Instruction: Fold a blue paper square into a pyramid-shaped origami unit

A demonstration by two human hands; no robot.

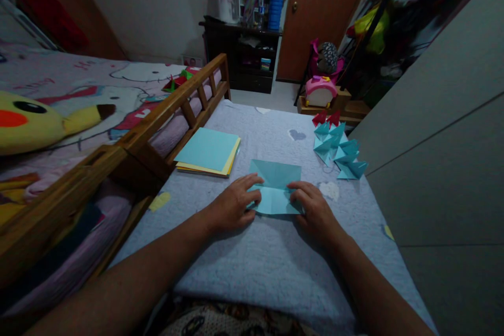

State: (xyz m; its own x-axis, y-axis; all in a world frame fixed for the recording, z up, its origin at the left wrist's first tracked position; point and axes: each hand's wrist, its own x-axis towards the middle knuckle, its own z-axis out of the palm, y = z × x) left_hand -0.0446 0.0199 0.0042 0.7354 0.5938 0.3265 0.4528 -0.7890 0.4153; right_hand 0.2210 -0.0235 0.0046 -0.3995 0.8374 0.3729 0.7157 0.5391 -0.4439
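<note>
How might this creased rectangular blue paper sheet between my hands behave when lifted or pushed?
The creased rectangular blue paper sheet is probably light, looking thin. Lifted, it may flop along its visible creases. Lying low, it seems unlikely to tip.

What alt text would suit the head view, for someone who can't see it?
A person's left hand and right hand touch opposite sides of a creased light-blue sheet of paper on a patterned cloth. Farther left lies a stack of paper, blue on top; farther right sit folded blue and red paper shapes.
</note>
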